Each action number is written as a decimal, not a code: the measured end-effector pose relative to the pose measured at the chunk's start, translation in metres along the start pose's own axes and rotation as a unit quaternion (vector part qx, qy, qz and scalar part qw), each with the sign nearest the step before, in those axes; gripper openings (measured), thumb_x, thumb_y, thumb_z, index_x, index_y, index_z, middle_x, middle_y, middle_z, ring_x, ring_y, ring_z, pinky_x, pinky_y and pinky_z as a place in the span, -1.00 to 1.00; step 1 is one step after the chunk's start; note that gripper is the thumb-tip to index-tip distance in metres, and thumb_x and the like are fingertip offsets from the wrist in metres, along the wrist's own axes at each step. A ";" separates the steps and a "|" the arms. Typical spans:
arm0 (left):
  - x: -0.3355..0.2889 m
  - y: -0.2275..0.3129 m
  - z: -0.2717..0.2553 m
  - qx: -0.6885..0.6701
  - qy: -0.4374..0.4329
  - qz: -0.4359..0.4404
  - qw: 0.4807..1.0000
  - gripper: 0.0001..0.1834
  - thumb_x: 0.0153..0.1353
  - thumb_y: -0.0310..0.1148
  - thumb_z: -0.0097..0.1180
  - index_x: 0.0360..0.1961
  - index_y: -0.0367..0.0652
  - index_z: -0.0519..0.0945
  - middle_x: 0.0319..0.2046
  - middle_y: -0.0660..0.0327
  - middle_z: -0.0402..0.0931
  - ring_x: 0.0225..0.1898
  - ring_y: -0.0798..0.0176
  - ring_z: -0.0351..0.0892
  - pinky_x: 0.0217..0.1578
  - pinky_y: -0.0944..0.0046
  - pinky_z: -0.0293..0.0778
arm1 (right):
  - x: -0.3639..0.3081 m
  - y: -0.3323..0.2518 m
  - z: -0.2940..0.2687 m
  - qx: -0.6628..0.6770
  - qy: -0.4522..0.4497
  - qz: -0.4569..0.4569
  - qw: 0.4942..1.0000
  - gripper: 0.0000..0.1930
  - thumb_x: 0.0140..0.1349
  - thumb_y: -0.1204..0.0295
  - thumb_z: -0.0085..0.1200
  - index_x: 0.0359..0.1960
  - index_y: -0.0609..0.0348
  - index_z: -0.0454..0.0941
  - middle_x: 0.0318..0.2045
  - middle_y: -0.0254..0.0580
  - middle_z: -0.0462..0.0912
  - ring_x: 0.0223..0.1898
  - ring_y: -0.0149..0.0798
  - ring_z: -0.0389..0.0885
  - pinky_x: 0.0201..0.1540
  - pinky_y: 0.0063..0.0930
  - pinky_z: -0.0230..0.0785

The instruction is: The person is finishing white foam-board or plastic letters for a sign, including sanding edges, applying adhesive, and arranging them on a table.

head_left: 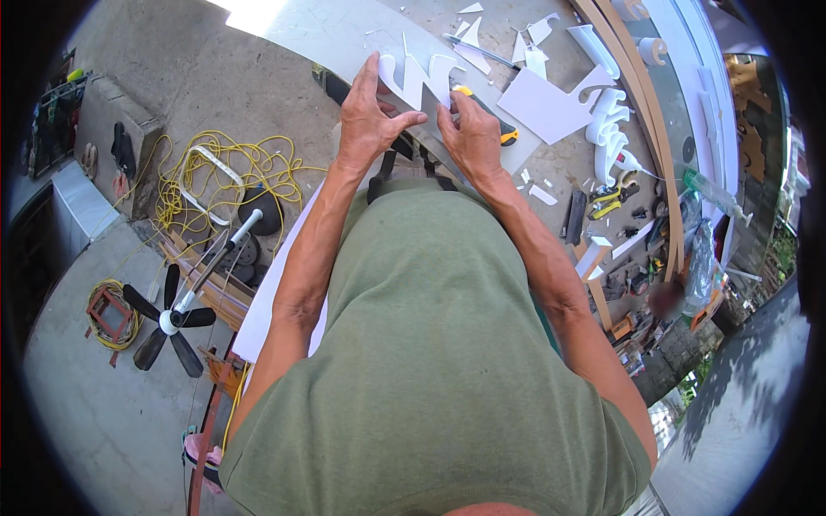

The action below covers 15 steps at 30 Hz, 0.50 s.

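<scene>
Pinching the white cutout (414,86), upper centre, the right grip (471,142) is risking cracks if overpressing. The left grip (368,120) is resting splayed alongside.

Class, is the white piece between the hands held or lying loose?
Held: left hand and right hand touch opposite sides of the white piece.

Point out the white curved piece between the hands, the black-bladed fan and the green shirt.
White curved piece (416,86), head view: on its middle stroke.
Black-bladed fan (170,322), head view: on its white hub.
Green shirt (422,335), head view: on its front.
</scene>
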<state>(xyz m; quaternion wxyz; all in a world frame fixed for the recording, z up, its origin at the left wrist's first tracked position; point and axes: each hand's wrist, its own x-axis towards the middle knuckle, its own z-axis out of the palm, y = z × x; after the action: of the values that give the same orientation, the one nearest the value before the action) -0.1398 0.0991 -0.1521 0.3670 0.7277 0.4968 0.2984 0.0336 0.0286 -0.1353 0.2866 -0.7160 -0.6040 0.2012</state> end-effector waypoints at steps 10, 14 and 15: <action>0.007 -0.003 -0.003 0.051 -0.003 0.034 0.998 0.19 -0.26 -0.02 0.59 0.36 -0.29 0.23 0.16 -0.12 0.40 -0.09 0.10 0.62 -0.26 0.26 0.68 | 0.001 0.001 0.002 -0.004 -0.012 0.003 1.000 -0.79 0.22 0.38 0.15 -0.24 0.28 0.50 -0.49 0.03 0.59 -0.49 0.03 0.62 -0.44 -0.19 0.45; 0.011 -0.002 -0.006 0.063 -0.014 0.040 0.997 0.17 -0.25 -0.03 0.58 0.36 -0.31 0.23 0.17 -0.12 0.38 -0.08 0.09 0.61 -0.26 0.26 0.68 | 0.001 0.002 0.003 -0.010 -0.011 -0.001 1.000 -0.79 0.22 0.38 0.15 -0.24 0.28 0.50 -0.49 0.03 0.59 -0.49 0.02 0.62 -0.44 -0.19 0.45; 0.012 -0.002 -0.006 0.063 -0.020 0.038 0.997 0.17 -0.24 -0.03 0.58 0.35 -0.31 0.23 0.17 -0.12 0.37 -0.08 0.09 0.60 -0.26 0.25 0.68 | 0.001 0.003 0.003 -0.014 -0.011 -0.004 1.000 -0.79 0.22 0.38 0.15 -0.24 0.28 0.49 -0.49 0.03 0.59 -0.49 0.02 0.62 -0.44 -0.19 0.45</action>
<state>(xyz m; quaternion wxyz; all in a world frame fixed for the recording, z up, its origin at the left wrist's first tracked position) -0.1422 0.1120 -0.1495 0.3185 0.7736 0.4791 0.2658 0.0341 0.0298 -0.1391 0.2709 -0.7150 -0.6129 0.1993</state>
